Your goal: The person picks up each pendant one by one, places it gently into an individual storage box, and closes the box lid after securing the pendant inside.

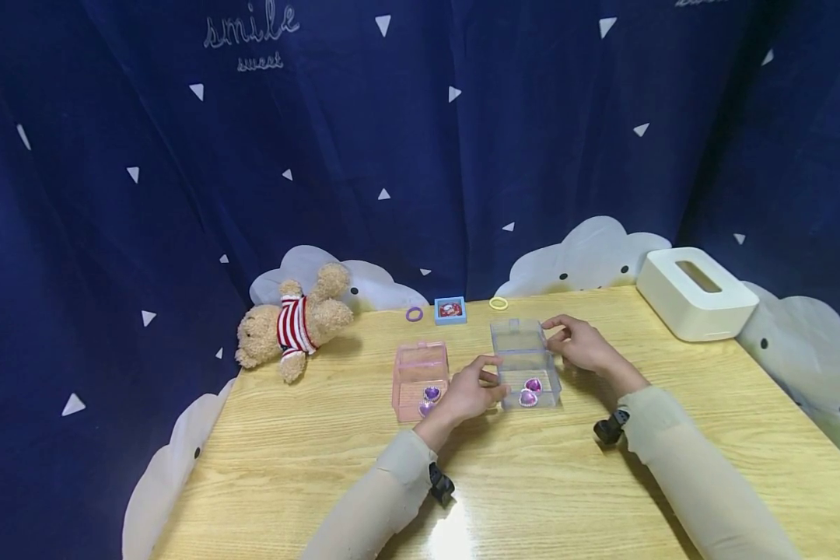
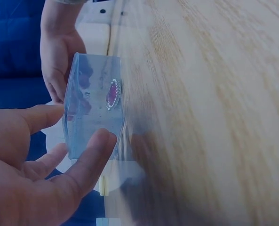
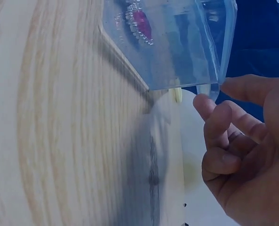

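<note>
A clear bluish plastic box [image 1: 528, 358] stands on the table with its hinged lid [image 1: 518, 336] swung up toward the back. Two pink heart-shaped jewels with beaded rims [image 1: 530, 393] lie inside it. My left hand [image 1: 470, 389] touches the box's left side with spread, fairly straight fingers. At the lid's right corner, my right hand [image 1: 579, 344] pinches the edge between thumb and finger; its other fingers curl loosely. To the left, a pink clear box [image 1: 420, 358] is also open, holding purple jewels [image 1: 430, 394], partly hidden by the left hand.
Behind the boxes lie a purple ring [image 1: 414, 314], a small blue-framed picture box [image 1: 450, 310] and a yellow ring [image 1: 498, 303]. A teddy bear [image 1: 295, 323] in a striped shirt lies at the back left. A white tissue box [image 1: 698, 294] stands at the back right.
</note>
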Tool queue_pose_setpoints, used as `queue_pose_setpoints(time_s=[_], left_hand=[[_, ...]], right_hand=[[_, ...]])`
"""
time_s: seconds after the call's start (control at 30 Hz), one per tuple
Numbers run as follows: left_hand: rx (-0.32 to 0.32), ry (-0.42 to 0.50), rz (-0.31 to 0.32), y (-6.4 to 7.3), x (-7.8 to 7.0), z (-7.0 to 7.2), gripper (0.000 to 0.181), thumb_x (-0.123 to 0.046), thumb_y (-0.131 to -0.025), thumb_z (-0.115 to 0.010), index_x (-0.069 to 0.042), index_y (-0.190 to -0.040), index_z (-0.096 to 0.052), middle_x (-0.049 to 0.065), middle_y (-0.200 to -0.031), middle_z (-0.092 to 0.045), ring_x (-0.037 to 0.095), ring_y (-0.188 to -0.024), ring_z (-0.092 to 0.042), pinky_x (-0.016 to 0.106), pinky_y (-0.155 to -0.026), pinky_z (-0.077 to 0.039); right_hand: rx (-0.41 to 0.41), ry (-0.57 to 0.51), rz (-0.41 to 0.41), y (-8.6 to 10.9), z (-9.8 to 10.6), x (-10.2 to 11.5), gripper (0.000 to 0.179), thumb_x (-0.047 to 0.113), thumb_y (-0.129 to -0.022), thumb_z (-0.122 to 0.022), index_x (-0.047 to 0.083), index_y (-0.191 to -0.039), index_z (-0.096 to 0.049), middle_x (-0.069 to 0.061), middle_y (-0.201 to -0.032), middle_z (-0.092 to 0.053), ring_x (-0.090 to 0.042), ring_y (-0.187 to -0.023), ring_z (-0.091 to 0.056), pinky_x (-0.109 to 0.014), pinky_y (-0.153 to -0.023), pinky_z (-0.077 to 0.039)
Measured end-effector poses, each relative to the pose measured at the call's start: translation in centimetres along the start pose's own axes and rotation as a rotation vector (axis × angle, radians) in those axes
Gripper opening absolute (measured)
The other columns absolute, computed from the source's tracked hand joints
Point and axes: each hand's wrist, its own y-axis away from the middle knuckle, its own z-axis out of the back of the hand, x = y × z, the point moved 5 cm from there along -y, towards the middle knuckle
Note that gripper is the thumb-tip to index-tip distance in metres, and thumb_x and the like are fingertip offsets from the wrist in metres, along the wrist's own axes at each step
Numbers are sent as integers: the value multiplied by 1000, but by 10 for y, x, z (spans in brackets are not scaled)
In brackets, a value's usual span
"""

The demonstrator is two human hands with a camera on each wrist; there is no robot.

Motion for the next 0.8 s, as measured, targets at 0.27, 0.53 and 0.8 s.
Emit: queue_pose_setpoints(time_s=[0.27, 0.53, 0.8], left_hand=[[7, 39, 15, 1, -1, -1, 54, -16, -89, -75, -16, -139, -54, 17, -118, -67, 16, -81, -69, 27, -72, -60], [5, 27, 14, -1, -1, -1, 53, -17, -90, -75, -17, -139, -54, 17, -118, -67, 14, -81, -68, 25, -71, -60], [11, 41, 16, 0, -1, -1, 54, -17, -90, -75, -16, -140, -54, 18, -119, -66, 14, -80, -68, 25, -71, -60]], right_hand=[[-31, -12, -1, 0, 2, 2, 44, 12, -97, -61, -1, -137, -47, -22, -103, -71, -20, -61, -60, -28, -52, -49], [-46, 19, 7, 0, 5, 2, 38, 14, -97, -62, 1, -132, -56, -19, -104, -70, -23, -66, -63, -33, -57, -54], [-72, -2, 17, 1, 9, 5, 28, 15, -98, -63, 1, -122, -61, -19, -102, -68, -28, -68, -66, -37, -60, -58]])
